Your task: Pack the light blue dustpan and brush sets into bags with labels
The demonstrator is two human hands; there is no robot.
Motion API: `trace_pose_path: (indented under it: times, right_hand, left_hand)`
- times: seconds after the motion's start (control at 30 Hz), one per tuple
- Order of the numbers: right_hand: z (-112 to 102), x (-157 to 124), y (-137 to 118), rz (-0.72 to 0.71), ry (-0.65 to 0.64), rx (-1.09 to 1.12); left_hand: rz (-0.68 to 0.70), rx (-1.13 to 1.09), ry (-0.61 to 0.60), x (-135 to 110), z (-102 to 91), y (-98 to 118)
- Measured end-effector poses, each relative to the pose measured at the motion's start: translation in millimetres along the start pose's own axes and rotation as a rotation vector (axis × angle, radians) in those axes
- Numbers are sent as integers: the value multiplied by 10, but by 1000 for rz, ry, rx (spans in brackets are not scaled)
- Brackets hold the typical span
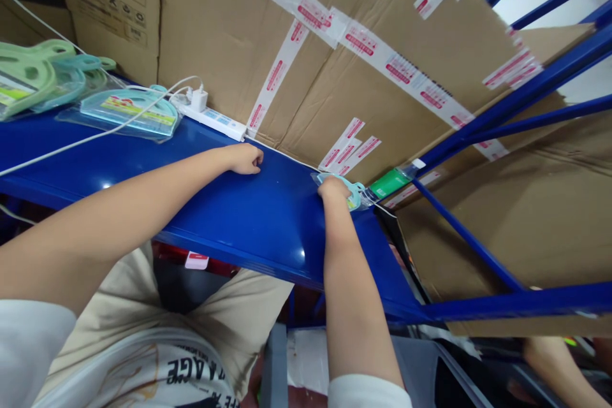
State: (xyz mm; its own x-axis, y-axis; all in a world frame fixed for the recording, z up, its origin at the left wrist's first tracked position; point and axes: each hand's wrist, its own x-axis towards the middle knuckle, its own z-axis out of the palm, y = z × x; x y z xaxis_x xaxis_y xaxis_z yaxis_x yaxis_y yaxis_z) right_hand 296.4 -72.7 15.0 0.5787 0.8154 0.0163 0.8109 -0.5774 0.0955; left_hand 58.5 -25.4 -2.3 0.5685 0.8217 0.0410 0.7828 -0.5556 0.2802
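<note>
My left hand [246, 158] rests on the blue shelf [229, 217] with its fingers curled into a loose fist; nothing shows in it. My right hand [333, 188] is closed on a light-blue plastic item in a clear packet [354, 194] at the shelf's right end, against the cardboard boxes. A green label [389, 182] sticks out just beyond that packet.
Large taped cardboard boxes [335, 64] stand behind the shelf. At the left lie packed green and light-blue plastic items [127, 111], a white power strip [210, 118] with a charger and white cables. Blue rack beams [516, 299] cross on the right. Another person's arm [549, 363] shows bottom right.
</note>
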Motion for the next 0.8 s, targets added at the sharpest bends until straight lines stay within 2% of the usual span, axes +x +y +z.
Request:
trace_pose_path:
  times: [0.1,0.27,0.33,0.43,0.5,0.53,0.7,0.77,0.8]
  right_hand:
    - [-27,-68,-31,-47,2,-12]
    - [-64,-216,-134,-169,85,0]
    - [-60,-244,-172,-221,95,8]
    - [-27,-226,-199,-296,75,18]
    - [-1,-187,-195,-328,62,26]
    - [8,-167,-187,-336,56,29]
    - [10,-114,-145,-348,28,64]
    - [5,-109,-137,-356,17,73]
    - [5,-106,-135,-361,13,74]
  left_hand:
    - [-11,0,-11,-29,-15,22]
    - [-24,-40,28,-63,-56,42]
    - [-33,-42,101,-74,-117,23]
    - [-94,-72,312,-110,-271,-62]
    - [-200,-92,438,-156,-388,-149]
    - [-272,-83,458,-185,-442,-195]
    - [-758,40,352,-355,-589,-404]
    - [-862,29,344,-411,-596,-485]
    - [-868,-13,341,-435,-594,-527]
